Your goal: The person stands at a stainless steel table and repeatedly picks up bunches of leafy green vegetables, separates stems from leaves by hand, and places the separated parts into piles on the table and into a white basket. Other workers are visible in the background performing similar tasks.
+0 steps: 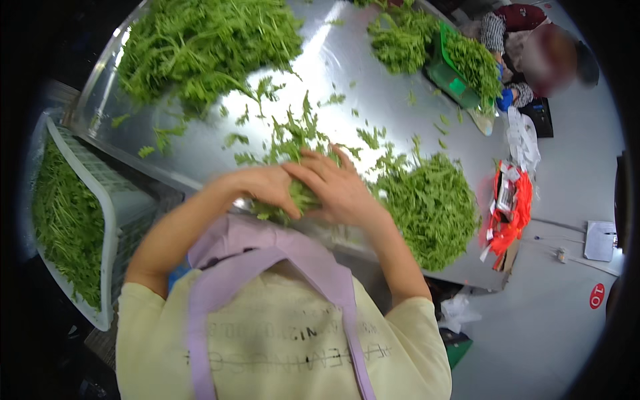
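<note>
Both hands meet at the near edge of a stainless steel table (pixel 330 65), around a small bunch of leafy greens (pixel 297 142). My left hand (pixel 267 187) curves around the bunch from the left side, its thumb pointing down; my right hand (pixel 337 187) lies over it from the right, fingers spread. The hands touch or nearly touch, and stems show between them. How firmly each one grips cannot be seen. A rounded heap of greens (pixel 432 212) sits just right of my right hand. A larger pile (pixel 200 50) lies at the table's far left.
A pale plastic crate (pixel 107 210) of greens stands at the left. Across the table, a co-worker's blue-gloved hand (pixel 506 99) is by a green container (pixel 452 82) filled with greens, beside another pile (pixel 402 42). Red tape or bands (pixel 517 210) lie at the table's right edge.
</note>
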### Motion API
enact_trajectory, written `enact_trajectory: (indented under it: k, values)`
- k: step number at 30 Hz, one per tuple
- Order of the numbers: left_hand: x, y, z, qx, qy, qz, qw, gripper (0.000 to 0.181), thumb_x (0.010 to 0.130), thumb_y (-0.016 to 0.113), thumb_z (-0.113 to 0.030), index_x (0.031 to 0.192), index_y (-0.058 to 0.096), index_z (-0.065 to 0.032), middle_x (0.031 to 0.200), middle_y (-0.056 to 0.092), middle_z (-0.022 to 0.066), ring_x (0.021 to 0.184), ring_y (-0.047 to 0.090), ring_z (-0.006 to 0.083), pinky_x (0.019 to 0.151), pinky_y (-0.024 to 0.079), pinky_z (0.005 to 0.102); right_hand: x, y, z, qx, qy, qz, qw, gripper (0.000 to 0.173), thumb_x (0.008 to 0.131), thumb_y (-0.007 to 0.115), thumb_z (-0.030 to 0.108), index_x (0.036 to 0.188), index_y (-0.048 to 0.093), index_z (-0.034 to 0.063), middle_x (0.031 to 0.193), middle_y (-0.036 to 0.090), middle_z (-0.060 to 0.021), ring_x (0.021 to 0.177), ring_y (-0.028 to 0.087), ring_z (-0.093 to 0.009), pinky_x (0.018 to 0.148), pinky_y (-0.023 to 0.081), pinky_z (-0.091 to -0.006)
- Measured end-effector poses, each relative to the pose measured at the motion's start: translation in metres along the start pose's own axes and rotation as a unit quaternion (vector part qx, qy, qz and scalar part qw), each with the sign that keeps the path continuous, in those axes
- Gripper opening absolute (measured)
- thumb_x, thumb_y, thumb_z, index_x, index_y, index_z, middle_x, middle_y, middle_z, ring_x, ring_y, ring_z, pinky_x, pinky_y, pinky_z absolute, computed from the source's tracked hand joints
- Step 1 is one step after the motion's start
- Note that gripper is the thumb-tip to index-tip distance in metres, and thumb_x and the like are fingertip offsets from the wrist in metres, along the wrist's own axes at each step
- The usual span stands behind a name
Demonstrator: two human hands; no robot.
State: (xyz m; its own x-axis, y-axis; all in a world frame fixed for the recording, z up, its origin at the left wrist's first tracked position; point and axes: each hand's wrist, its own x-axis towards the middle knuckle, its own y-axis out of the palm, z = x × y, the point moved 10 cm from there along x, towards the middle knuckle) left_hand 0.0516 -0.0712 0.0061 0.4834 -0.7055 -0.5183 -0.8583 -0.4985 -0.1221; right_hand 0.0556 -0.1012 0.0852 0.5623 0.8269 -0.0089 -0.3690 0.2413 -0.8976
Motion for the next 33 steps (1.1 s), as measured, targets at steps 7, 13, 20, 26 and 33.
enact_trajectory:
  k: [7,13,20,26,33]
  values:
    - [0.031,-0.02,-0.004,0.059,0.06,-0.022,0.996,0.061,0.054,0.078,-0.027,0.104,0.053,-0.0024,0.093,0.06,0.0135,0.082,0.057,0.0227,0.075,0.045,0.0314,-0.018,0.032,-0.056,0.058,0.166,-0.029,0.984,0.068,0.063,0.069,0.024,0.123,0.038,0.0131,0.098,0.054,-0.0133,0.089,0.054,-0.032,0.071,0.046,-0.0399]
    - [0.005,-0.08,-0.045,0.307,0.018,-0.257,0.916,0.086,0.053,0.076,-0.043,0.121,0.038,-0.006,0.104,0.052,0.0192,0.097,0.051,0.0331,0.086,0.037,0.0436,-0.011,0.024,-0.086,0.097,0.205,-0.116,0.967,0.046,0.061,0.068,0.025,0.097,0.049,0.0045,0.083,0.057,-0.018,0.075,0.057,-0.035,0.063,0.047,-0.0408]
    - [-0.05,-0.138,-0.037,0.026,0.136,-0.517,0.845,0.062,0.06,0.074,-0.013,0.114,0.044,-0.0054,0.106,0.051,0.0114,0.091,0.053,0.0229,0.08,0.043,0.0324,-0.036,-0.021,-0.229,0.318,0.373,-0.227,0.842,0.051,0.061,0.062,0.022,0.106,0.052,0.0004,0.082,0.061,-0.0121,0.074,0.059,-0.021,0.068,0.049,-0.0301]
    - [-0.055,-0.129,0.059,-0.187,0.057,-0.548,0.813,0.038,0.071,0.062,0.002,0.106,0.048,-0.0034,0.097,0.055,0.0074,0.073,0.055,0.0109,0.065,0.044,0.0232,-0.006,-0.148,-0.366,0.26,0.304,-0.469,0.787,0.04,0.065,0.068,0.021,0.096,0.056,-0.0009,0.085,0.062,-0.0113,0.076,0.058,-0.02,0.071,0.045,-0.0307]
    - [-0.029,-0.117,0.091,-0.216,0.008,-0.518,0.828,0.018,0.076,0.059,-0.001,0.094,0.055,-0.0022,0.081,0.06,0.0045,0.072,0.057,0.0097,0.065,0.044,0.0218,-0.003,-0.138,-0.505,0.028,0.686,-0.281,0.671,0.09,0.065,0.057,0.063,0.127,0.034,0.0024,0.13,0.038,-0.0181,0.117,0.036,-0.034,0.09,0.033,-0.0486]
